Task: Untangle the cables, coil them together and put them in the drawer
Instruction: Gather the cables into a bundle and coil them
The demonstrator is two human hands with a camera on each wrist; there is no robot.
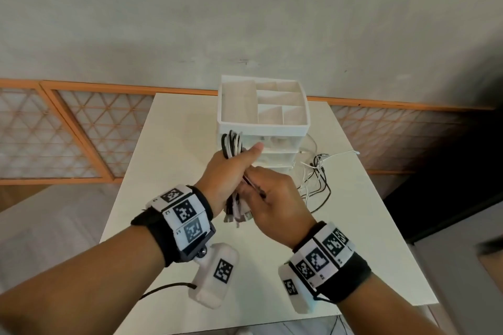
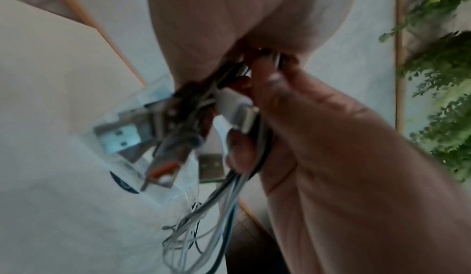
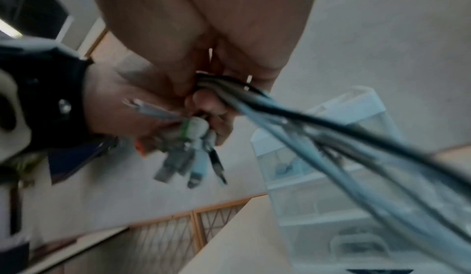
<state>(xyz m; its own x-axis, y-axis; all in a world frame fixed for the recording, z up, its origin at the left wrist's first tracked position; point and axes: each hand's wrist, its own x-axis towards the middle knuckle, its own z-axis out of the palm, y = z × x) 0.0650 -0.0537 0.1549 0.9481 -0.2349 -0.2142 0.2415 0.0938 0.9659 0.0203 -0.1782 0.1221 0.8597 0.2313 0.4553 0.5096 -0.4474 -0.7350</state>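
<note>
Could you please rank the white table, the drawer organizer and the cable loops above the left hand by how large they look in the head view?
1. white table, by far the largest.
2. drawer organizer, clearly smaller.
3. cable loops sticking up from the left hand, smallest, though they are nearer the camera than the organizer.

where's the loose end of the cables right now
In the head view the loose cables trail on the white table, right of the drawer unit, running back into the right hand.
</note>
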